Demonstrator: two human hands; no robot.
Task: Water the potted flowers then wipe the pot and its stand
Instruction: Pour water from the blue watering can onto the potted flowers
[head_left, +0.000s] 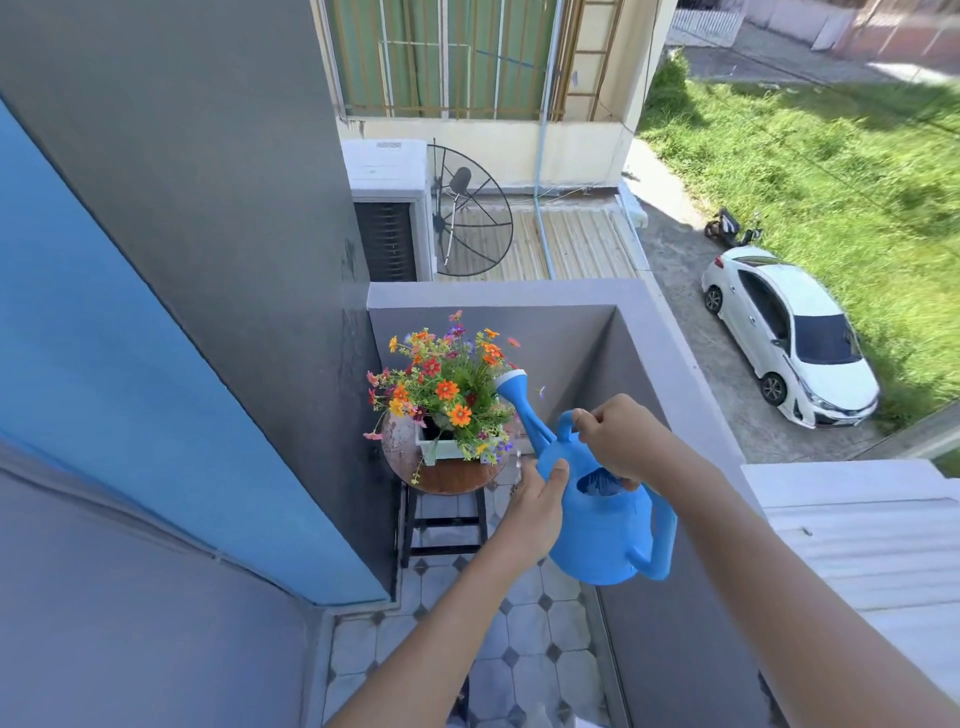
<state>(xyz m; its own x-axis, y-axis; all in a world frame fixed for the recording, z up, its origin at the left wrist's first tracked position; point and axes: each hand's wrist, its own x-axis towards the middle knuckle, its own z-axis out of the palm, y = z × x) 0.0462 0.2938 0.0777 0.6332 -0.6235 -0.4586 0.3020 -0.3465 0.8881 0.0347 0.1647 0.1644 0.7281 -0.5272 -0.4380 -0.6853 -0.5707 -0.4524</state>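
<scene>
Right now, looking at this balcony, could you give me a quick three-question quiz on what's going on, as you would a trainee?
1. True or false: the blue watering can is held with both hands.
2. Multiple choice: the white pot of flowers stands on A) the tiled floor, B) a round wooden stool, C) the balcony wall.
3. Fill in: the can's spout head points toward the ____.

Key:
1. True: the right hand grips the top handle, and the left hand steadies the can's body.
2. B.
3. Flowers.
</scene>
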